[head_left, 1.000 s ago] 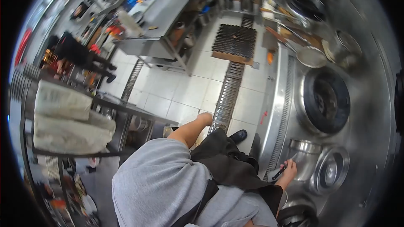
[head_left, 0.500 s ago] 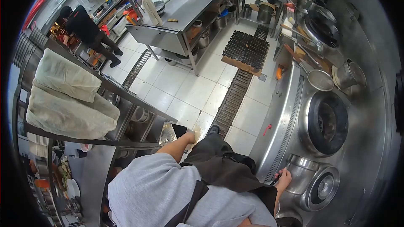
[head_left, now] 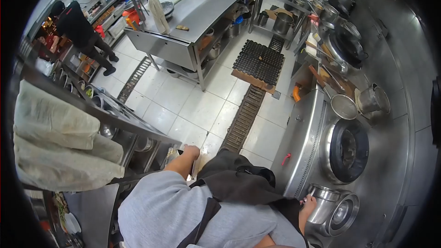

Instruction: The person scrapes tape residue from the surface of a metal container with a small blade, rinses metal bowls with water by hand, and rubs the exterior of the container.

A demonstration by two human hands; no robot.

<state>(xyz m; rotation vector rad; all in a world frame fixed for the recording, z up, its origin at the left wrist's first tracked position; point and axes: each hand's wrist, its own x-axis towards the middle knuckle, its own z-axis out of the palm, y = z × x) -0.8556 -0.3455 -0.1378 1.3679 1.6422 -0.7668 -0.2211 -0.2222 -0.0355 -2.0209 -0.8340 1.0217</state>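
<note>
My left hand (head_left: 191, 152) is closed, low beside the metal shelving on my left. A dark, flat shape shows by its fingers, but I cannot make out what it is. At the stove side, my right hand (head_left: 309, 205) is closed too, right beside a shiny steel pot (head_left: 324, 193). Something small and dark shows at its fingers, mostly hidden. Whether this hand touches the pot I cannot tell. Below my chest hangs a dark apron (head_left: 250, 186).
Along the right stand a wok burner (head_left: 347, 150), a strainer (head_left: 344, 106) and an orange pipe (head_left: 296, 93). A floor drain (head_left: 245, 117) leads to a black mat (head_left: 258, 62). Cloths (head_left: 57, 133) hang at left. A steel table (head_left: 202, 11) stands ahead; a person (head_left: 82, 30) works beyond it.
My view has shifted forward and turned slightly right. My left hand has moved up and left in view, and the dark shape beside it shows less. My right hand stays by the pot.
</note>
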